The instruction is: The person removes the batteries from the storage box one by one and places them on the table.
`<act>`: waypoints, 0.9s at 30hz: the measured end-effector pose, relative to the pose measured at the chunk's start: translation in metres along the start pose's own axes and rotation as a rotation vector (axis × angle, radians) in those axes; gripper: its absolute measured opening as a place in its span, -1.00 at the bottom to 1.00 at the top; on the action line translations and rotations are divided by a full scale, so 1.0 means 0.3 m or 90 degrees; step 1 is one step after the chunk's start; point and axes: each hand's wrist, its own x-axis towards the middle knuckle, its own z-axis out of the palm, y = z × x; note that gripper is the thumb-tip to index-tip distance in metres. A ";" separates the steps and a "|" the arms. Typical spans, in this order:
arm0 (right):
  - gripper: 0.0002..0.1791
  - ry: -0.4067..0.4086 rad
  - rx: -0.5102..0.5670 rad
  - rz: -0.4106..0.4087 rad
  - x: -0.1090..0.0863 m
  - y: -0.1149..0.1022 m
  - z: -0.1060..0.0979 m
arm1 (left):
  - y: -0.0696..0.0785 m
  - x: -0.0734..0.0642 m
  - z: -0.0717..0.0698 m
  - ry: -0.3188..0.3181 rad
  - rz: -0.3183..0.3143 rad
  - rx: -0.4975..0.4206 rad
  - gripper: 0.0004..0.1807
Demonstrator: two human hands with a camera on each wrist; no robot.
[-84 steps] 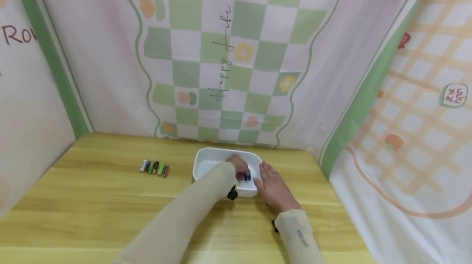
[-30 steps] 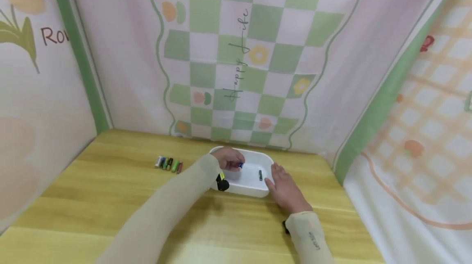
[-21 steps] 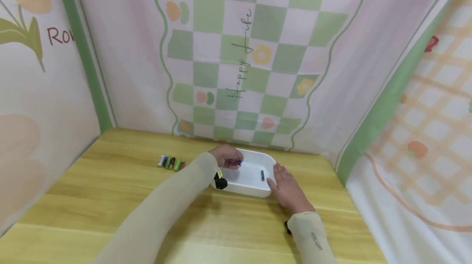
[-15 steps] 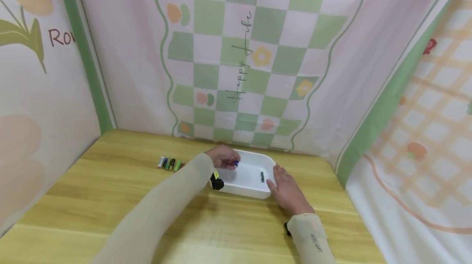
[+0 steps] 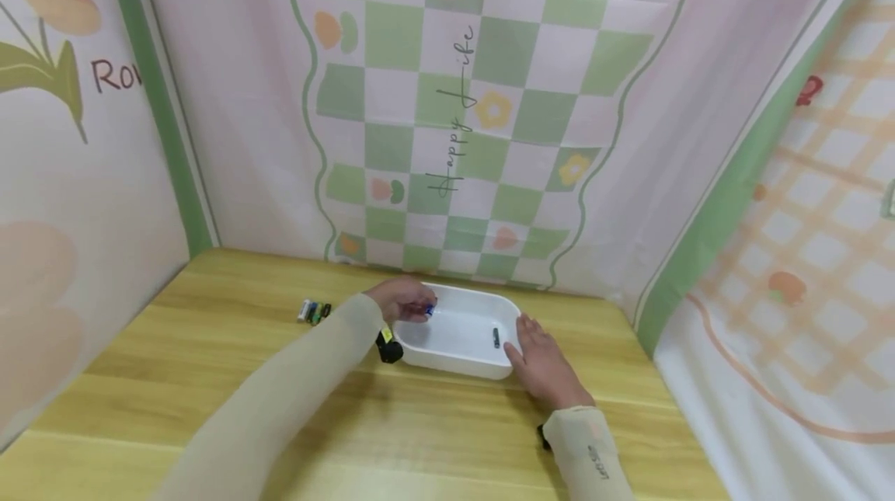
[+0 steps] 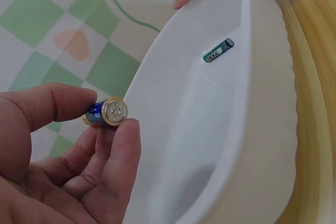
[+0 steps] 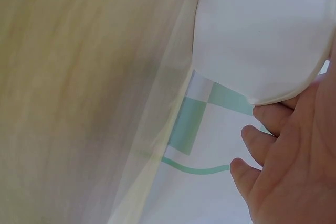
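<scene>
Between the thumb and fingers of my left hand (image 5: 402,299) is a blue battery with gold ends (image 6: 106,112), pinched above the left end of a white tray (image 5: 457,365). Inside the tray, toward its right end, lies a green battery (image 6: 218,50). My right hand (image 5: 545,361) rests against the tray's right end with its fingers extended along the outside of the rim, as the right wrist view (image 7: 286,145) also shows. Left of the tray, a row of batteries (image 5: 315,311) lies on the table, part of it hidden behind my left forearm.
The wood-grain table (image 5: 433,439) carries the tray near its back edge. A patterned curtain (image 5: 447,136) hangs right behind, and more cloth walls (image 5: 790,252) stand at both sides.
My left hand has lifted the blue battery from the tray's right end and moved left with it, uncovering the green battery. My right hand keeps its place at the tray.
</scene>
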 end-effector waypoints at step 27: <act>-0.25 -0.005 0.012 0.004 -0.006 -0.007 -0.004 | -0.022 -0.126 -0.238 0.033 0.012 -0.040 -0.71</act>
